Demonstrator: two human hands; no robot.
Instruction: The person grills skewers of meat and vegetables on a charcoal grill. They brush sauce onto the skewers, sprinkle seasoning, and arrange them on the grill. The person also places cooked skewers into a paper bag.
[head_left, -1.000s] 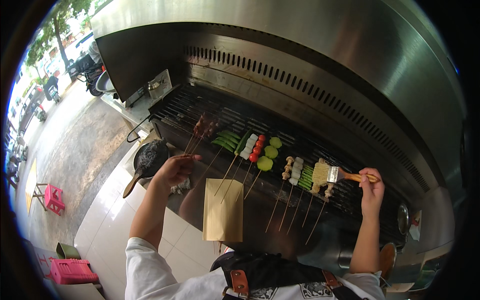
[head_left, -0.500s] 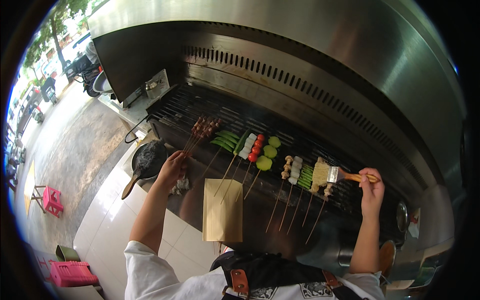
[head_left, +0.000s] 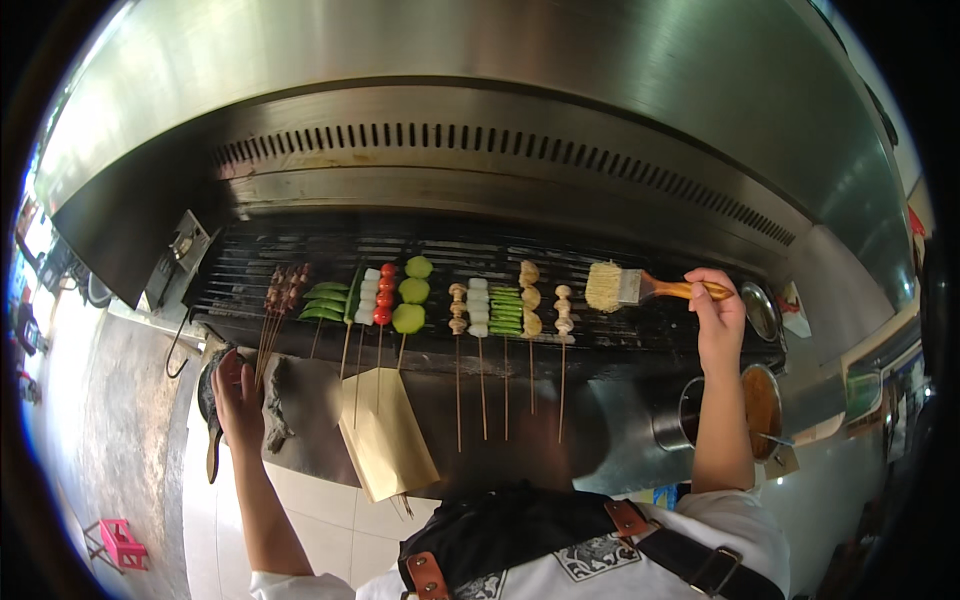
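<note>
My right hand (head_left: 715, 305) is closed around the wooden handle of a basting brush (head_left: 628, 287). Its pale bristles hang over the right part of the grill, right of a skewer of small mushrooms (head_left: 563, 310). My left hand (head_left: 238, 395) is beside the bare sticks of several meat skewers (head_left: 285, 290) at the grill's left end, its fingers stretched up. Between my hands lie skewers of green pods (head_left: 325, 300), white pieces (head_left: 368, 295), tomatoes (head_left: 385, 293), green slices (head_left: 412, 292), asparagus-like green stalks (head_left: 506, 311) and larger mushrooms (head_left: 531, 297).
A long black grill (head_left: 600, 250) runs under a steel hood (head_left: 480, 50). A tan paper sheet (head_left: 388, 440) lies at its front, with stick ends poking out below. A pan handle (head_left: 213, 455) is left of my left arm. Metal pots (head_left: 680, 412) stand beside my right forearm.
The view has swung to the right. The brush has left the mushroom skewers and is now right of them. The fingers of my left hand have straightened beside the meat sticks.
</note>
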